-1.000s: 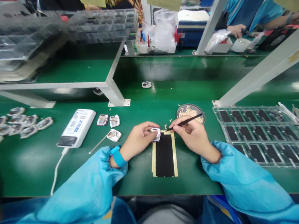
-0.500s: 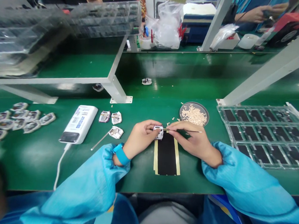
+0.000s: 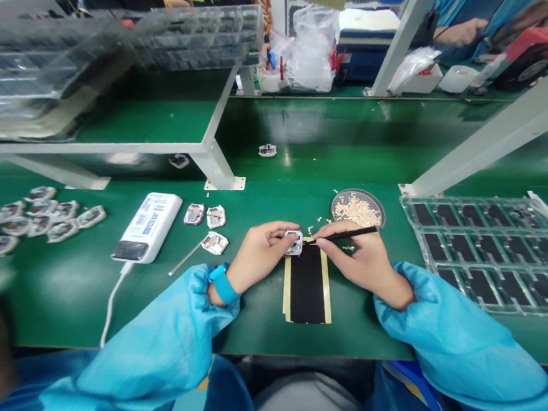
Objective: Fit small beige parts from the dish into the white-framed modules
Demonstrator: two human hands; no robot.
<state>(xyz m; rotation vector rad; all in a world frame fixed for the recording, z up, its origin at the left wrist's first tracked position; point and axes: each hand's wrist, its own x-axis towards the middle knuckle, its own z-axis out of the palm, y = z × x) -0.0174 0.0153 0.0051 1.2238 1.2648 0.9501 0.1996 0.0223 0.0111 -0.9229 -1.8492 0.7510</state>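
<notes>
My left hand (image 3: 267, 250) pinches a small white-framed device housing (image 3: 294, 244) between thumb and fingers, just over the top of a black mat. In my right hand (image 3: 359, 255) is a pair of slim black tweezers (image 3: 349, 233), its tip pointing left at the housing's right side. Whether the tip touches the housing or grips anything is too small to tell. The black mat (image 3: 308, 289), edged with yellow tape, lies below both hands. Behind my right hand, a round dish (image 3: 383, 207) holds many tiny cream-coloured parts (image 3: 357, 208), and a few lie scattered beside it.
Several similar housings (image 3: 48, 210) lie at far left, and others (image 3: 216, 216) nearer. A white power bank (image 3: 148, 228) with a cable lies between. Clear compartment trays (image 3: 486, 255) sit at right. Metal shelf legs (image 3: 223, 164) stand behind. A co-worker's hand (image 3: 462, 32) shows at the back.
The tweezers in my right hand have turned, showing a wider black side and an end raised toward the upper right. My left hand still holds the housing. The whole view has shifted slightly.
</notes>
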